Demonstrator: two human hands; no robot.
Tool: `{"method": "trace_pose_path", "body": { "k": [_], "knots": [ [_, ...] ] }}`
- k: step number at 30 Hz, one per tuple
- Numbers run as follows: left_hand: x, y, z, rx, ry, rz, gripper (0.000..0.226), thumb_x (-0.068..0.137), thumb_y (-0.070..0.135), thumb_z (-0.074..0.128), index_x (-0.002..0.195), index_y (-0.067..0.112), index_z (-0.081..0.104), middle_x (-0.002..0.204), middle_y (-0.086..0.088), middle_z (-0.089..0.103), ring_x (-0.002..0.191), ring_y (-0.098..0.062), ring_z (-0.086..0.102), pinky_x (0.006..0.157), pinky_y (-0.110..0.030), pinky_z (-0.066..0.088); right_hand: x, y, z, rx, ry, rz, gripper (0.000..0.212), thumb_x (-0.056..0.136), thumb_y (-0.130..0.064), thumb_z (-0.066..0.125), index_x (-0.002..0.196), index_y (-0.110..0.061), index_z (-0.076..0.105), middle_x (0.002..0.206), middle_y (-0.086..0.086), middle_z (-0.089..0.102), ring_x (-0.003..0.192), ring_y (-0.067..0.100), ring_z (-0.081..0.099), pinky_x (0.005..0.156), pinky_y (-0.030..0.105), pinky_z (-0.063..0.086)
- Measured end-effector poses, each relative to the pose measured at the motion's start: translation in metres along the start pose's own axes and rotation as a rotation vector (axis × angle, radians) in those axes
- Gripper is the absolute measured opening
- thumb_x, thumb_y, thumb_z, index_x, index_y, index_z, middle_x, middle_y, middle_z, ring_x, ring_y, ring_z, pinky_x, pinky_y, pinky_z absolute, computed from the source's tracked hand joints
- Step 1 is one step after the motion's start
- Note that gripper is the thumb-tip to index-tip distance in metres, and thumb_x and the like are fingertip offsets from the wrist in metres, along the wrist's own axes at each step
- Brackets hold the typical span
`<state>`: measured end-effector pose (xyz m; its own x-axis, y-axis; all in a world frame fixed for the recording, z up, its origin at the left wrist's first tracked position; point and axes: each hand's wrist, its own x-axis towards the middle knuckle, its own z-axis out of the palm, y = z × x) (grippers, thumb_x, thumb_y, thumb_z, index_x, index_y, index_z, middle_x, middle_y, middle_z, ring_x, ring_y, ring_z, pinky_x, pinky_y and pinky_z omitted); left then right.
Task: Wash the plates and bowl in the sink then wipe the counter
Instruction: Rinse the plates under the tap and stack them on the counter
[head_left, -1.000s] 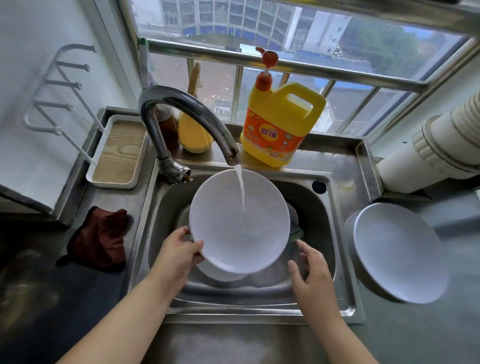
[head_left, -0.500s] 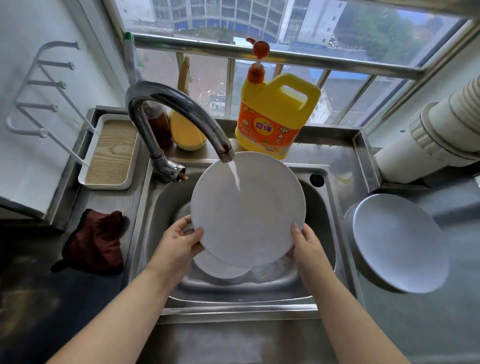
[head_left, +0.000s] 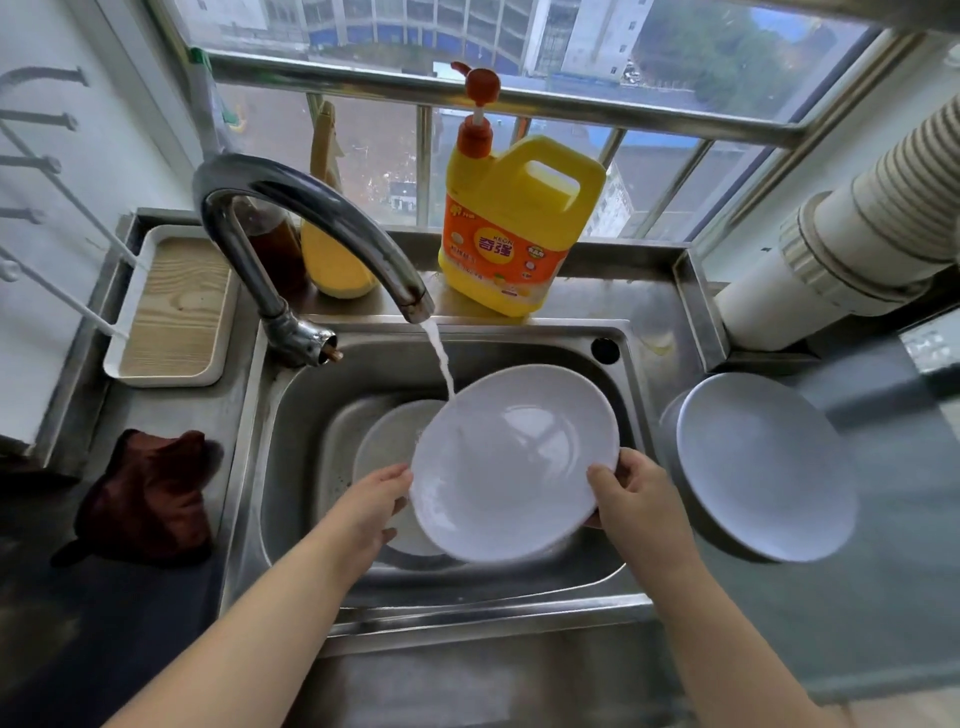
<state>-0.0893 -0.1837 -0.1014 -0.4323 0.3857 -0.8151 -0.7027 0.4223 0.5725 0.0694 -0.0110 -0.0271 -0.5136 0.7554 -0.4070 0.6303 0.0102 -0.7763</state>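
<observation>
A white plate (head_left: 514, 462) is held by both hands (head_left: 371, 501) (head_left: 636, 493) under running water — another plate (head_left: 387, 441) awaits, the table unwiped.

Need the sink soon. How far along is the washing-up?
One plate already lies on the counter right of the sink. Both hands, left hand and right hand, hold a second plate under the running tap. Another dish waits in the basin; the brown cloth lies unused.

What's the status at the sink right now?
Left hand and right hand grip white plate by opposite rims. Tap water hits its upper-left edge. Another dish lies beneath; nothing blocking.
</observation>
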Motion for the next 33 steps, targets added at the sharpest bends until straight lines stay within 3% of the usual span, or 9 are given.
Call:
{"method": "trace_pose_path", "body": {
  "k": [4,6,9,13,21,27,29,31,33],
  "knots": [
    [-0.004,-0.004,-0.005,0.066,0.020,-0.013,0.034,0.099,0.032,0.049,0.129,0.016,0.053,0.128,-0.006,0.058,0.118,-0.026,0.054,0.106,-0.049,0.041,-0.003,-0.007,0.003,0.014,-0.002,0.056,0.010,0.093,-0.020,0.053,0.086,-0.018,0.060,0.085,0.003,0.066,0.084,0.019,0.064,0.078,0.045,0.059],
    [-0.008,-0.002,-0.007,0.036,0.023,-0.011,0.028,0.100,0.030,0.047,0.120,0.012,0.057,0.116,-0.010,0.064,0.106,-0.027,0.062,0.092,-0.041,0.053,-0.004,-0.006,0.006,0.026,-0.023,0.093,0.009,0.094,-0.021,0.053,0.088,-0.022,0.059,0.089,0.002,0.066,0.088,0.020,0.064,0.081,0.043,0.058],
    [-0.016,0.006,-0.011,-0.028,0.043,0.029,0.025,0.102,0.021,0.045,0.116,0.006,0.059,0.107,-0.013,0.068,0.095,-0.026,0.067,0.075,-0.033,0.057,-0.006,0.000,0.015,0.152,-0.082,0.152,0.008,0.096,-0.019,0.053,0.096,-0.024,0.058,0.098,0.002,0.067,0.094,0.019,0.064,0.078,0.034,0.059],
    [-0.032,0.020,-0.015,0.078,0.161,0.182,0.015,0.100,0.019,0.048,0.110,0.015,0.059,0.104,-0.008,0.066,0.094,-0.022,0.065,0.076,-0.031,0.056,-0.004,0.011,0.027,0.372,-0.128,0.278,0.013,0.099,-0.014,0.047,0.104,-0.019,0.058,0.105,0.003,0.064,0.098,0.019,0.062,0.070,0.025,0.056],
    [-0.053,0.027,-0.027,0.177,0.303,0.466,0.012,0.096,0.012,0.053,0.096,0.023,0.059,0.095,-0.003,0.069,0.092,-0.019,0.067,0.073,-0.029,0.055,0.017,0.025,0.062,0.639,-0.240,0.467,0.025,0.100,-0.013,0.044,0.123,-0.007,0.054,0.119,0.013,0.063,0.104,0.028,0.063,0.072,0.032,0.057],
    [-0.059,0.022,-0.033,0.332,0.479,0.623,0.014,0.095,0.010,0.054,0.102,0.021,0.060,0.086,0.010,0.065,0.079,-0.002,0.061,0.058,-0.006,0.043,0.016,0.017,0.064,0.533,-0.274,0.356,0.022,0.097,-0.019,0.052,0.119,-0.016,0.057,0.114,0.008,0.066,0.102,0.029,0.065,0.080,0.039,0.058],
    [-0.051,0.018,-0.037,0.394,0.479,0.568,0.015,0.095,0.012,0.055,0.108,0.017,0.062,0.087,0.009,0.066,0.079,-0.007,0.062,0.062,-0.012,0.045,0.014,0.013,0.058,0.508,-0.232,0.277,0.017,0.096,-0.019,0.054,0.112,-0.019,0.059,0.111,0.007,0.067,0.102,0.029,0.065,0.083,0.043,0.058],
    [-0.042,0.015,-0.038,0.418,0.424,0.458,0.031,0.096,0.017,0.055,0.126,0.011,0.057,0.102,0.004,0.067,0.092,-0.014,0.062,0.078,-0.024,0.048,0.010,0.008,0.050,0.407,-0.186,0.164,0.013,0.096,-0.018,0.054,0.108,-0.022,0.059,0.108,0.004,0.067,0.101,0.025,0.065,0.082,0.042,0.058],
    [-0.036,0.012,-0.035,0.444,0.394,0.389,0.043,0.096,0.019,0.056,0.137,0.012,0.049,0.123,-0.001,0.061,0.104,-0.012,0.053,0.087,-0.028,0.043,0.005,0.003,0.039,0.219,-0.125,-0.006,0.010,0.096,-0.017,0.053,0.100,-0.024,0.059,0.096,-0.002,0.068,0.090,0.016,0.065,0.075,0.027,0.058]
  ]
}}
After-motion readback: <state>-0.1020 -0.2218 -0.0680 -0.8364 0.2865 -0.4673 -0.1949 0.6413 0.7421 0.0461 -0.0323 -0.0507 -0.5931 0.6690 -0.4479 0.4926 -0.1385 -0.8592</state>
